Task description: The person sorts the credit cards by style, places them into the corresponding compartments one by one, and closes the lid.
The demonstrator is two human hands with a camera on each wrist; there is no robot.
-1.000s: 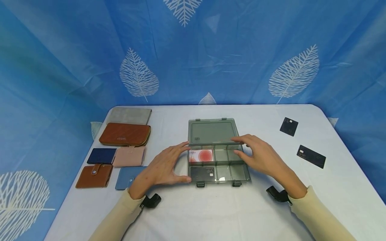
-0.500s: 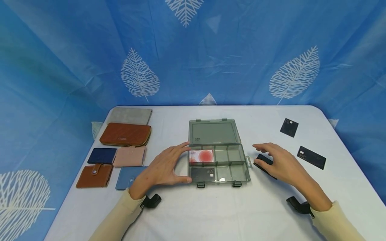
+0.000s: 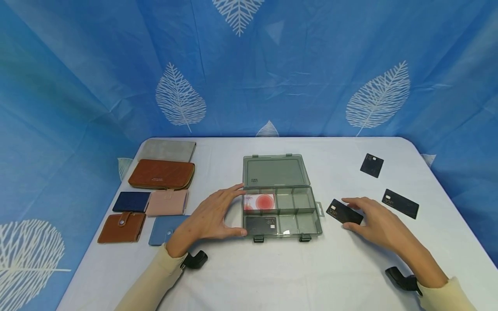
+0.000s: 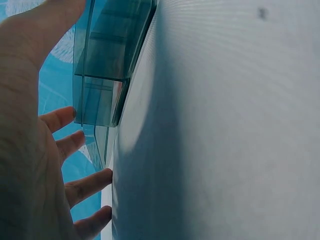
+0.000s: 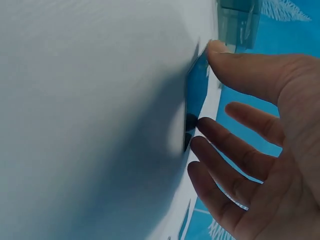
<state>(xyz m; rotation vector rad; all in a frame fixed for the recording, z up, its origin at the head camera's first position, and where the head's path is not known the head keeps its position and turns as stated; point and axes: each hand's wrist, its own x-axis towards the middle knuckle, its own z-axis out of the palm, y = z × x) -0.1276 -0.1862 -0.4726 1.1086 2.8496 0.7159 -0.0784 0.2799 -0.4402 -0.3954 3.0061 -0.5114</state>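
Note:
A translucent grey-green compartment box (image 3: 308, 223) lies with its lid (image 3: 276, 170) folded back on the white table. Inside are a white card with a red circle (image 3: 258, 201) and a black VIP card (image 3: 257, 225). My left hand (image 3: 210, 216) is spread at the box's left side, thumb low and forefinger high; in the left wrist view its fingertips are right at the wall. To the right of the box, my right hand (image 3: 379, 222) spans a black VIP card (image 3: 340, 211) on the table. Thumb and forefinger are at opposite long edges of that card.
Two more black cards lie to the right, the nearer one (image 3: 400, 204) and a farther one (image 3: 371, 165). Several wallets are grouped on the left, among them a brown zip wallet (image 3: 161, 174), a pink one (image 3: 167, 203) and a light blue one (image 3: 165, 228).
My right hand has moved from the box's right side rightward to the black VIP card, which has come into full view. My left hand and the box have stayed in place.

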